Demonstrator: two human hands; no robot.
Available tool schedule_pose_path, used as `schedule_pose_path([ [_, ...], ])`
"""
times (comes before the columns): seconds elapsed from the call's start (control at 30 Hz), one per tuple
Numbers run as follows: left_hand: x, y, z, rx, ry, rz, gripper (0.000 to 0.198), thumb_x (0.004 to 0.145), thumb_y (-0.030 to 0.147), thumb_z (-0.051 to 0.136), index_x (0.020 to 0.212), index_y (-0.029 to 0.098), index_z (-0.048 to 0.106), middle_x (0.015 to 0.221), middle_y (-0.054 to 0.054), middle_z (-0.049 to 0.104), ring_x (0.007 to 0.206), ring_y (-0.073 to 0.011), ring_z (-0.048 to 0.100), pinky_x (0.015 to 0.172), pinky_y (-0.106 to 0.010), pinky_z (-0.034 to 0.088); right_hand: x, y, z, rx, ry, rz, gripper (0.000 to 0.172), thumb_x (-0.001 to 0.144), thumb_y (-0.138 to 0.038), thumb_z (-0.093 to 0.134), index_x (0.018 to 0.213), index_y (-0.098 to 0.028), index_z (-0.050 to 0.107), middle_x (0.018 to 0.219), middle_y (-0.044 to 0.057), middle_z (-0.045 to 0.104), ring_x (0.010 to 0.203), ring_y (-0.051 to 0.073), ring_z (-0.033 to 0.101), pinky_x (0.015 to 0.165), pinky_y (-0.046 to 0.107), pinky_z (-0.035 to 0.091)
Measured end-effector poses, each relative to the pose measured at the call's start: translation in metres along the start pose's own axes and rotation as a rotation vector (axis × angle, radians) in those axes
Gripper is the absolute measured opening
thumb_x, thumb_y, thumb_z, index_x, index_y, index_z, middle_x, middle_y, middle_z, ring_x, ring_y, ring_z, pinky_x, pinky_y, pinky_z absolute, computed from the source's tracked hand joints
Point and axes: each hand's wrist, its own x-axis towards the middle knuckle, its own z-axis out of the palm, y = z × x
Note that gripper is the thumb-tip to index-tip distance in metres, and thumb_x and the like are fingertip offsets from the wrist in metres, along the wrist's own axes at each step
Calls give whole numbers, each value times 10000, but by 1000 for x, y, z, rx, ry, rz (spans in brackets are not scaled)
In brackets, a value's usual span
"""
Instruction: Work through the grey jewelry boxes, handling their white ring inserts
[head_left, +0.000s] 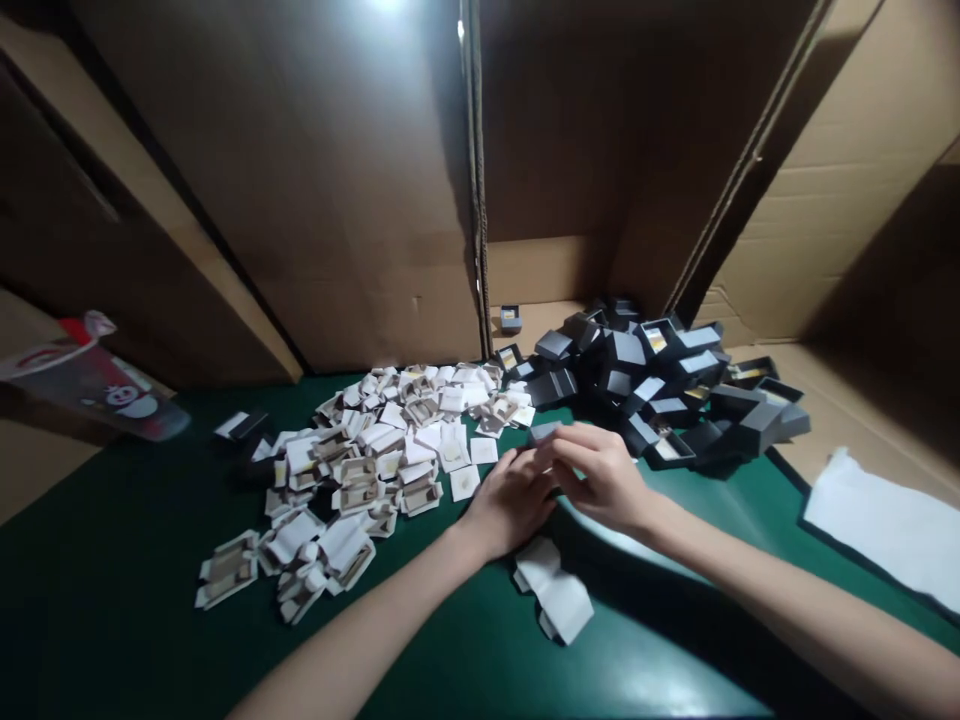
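Note:
Over the green tabletop my two hands meet near the middle of the head view. My left hand [514, 503] is curled round a small dark grey box [545, 432], of which only a corner shows past the fingers. Against it, my right hand [604, 470] has its fingers bent in a pinch at the box; whatever lies between the fingertips is hidden. Just below my left hand lies an unfolded white card insert [566, 603]. To the left spreads a heap of small folded white card inserts [420, 440].
Several black boxes [626, 350], some uncovered, are piled at the back right. A white sheet [885, 520] lies at the right edge. On the left a plastic cup [112, 390] leans over. Cardboard walls [360, 200] enclose the back and sides.

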Motion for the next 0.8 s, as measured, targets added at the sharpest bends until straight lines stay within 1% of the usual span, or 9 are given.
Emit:
schedule_pose_path([
  [0.07, 0, 0, -4, -62, -12, -20, 313, 848, 239, 551, 1145, 140, 547, 1192, -138, 570, 1181, -276, 505, 951, -443, 484, -25, 30, 9, 104, 3, 140, 195, 818, -87, 431, 798, -179, 603, 736, 41, 637, 634, 142, 602, 578, 249, 493],
  [0.17, 1, -1, -12, -238, -18, -97, 382, 826, 226, 602, 1197, 172, 529, 1222, -120, 539, 1203, -242, 476, 981, -396, 478, -49, 52, 16, 270, 52, 305, 214, 829, -103, 425, 770, -182, 615, 716, 31, 648, 616, 152, 613, 567, 264, 512],
  [0.27, 0, -2, -15, -312, 0, -133, 392, 810, 129, 582, 1196, 186, 548, 1178, -100, 552, 1171, -213, 485, 992, -359, 475, -58, 54, 16, 400, 20, 344, 215, 845, -123, 432, 781, -190, 626, 801, 48, 674, 589, 153, 605, 522, 274, 511],
  [0.37, -3, -3, -13, -291, 8, -132, 408, 775, 48, 547, 1165, 159, 584, 1127, -96, 581, 1112, -204, 510, 952, -325, 499, -60, 53, 13, 418, 1, 333, 202, 861, -160, 456, 768, -205, 629, 772, 43, 671, 561, 161, 597, 510, 290, 505],
  [0.53, -2, -2, -15, -273, 45, -83, 329, 820, 85, 523, 1137, 109, 609, 1105, -106, 625, 1051, -205, 552, 915, -320, 525, -63, 55, 9, 448, -38, 347, 217, 878, -224, 478, 731, -212, 637, 742, 46, 657, 533, 172, 587, 494, 302, 501],
  [0.6, 2, 1, -25, -289, 76, -74, 320, 829, 57, 492, 1123, 107, 608, 1106, -106, 637, 1046, -190, 569, 928, -324, 524, -65, 58, 9, 471, -39, 375, 214, 879, -246, 492, 731, -210, 644, 747, 48, 650, 532, 168, 587, 493, 293, 504],
  [0.67, 4, 7, -43, -313, 132, -89, 322, 821, 20, 475, 1099, 114, 608, 1082, -104, 648, 1021, -172, 592, 905, -315, 537, -67, 61, 9, 496, -40, 401, 212, 874, -267, 508, 726, -204, 647, 741, 46, 642, 523, 158, 582, 486, 274, 503],
  [0.73, -1, 16, -66, -312, 255, -135, 322, 826, 18, 485, 1108, 124, 599, 1058, -99, 654, 1005, -168, 606, 858, -306, 554, -70, 65, 10, 515, -62, 420, 216, 869, -283, 518, 722, -195, 650, 738, 47, 641, 520, 148, 580, 484, 253, 503],
  [0.8, -18, 28, -91, -257, 421, -210, 348, 839, 20, 504, 1142, 169, 590, 1068, -74, 657, 1032, -167, 602, 886, -322, 547, -72, 68, 11, 523, -88, 443, 224, 863, -298, 523, 724, -184, 656, 758, 57, 650, 528, 143, 583, 495, 241, 508],
])
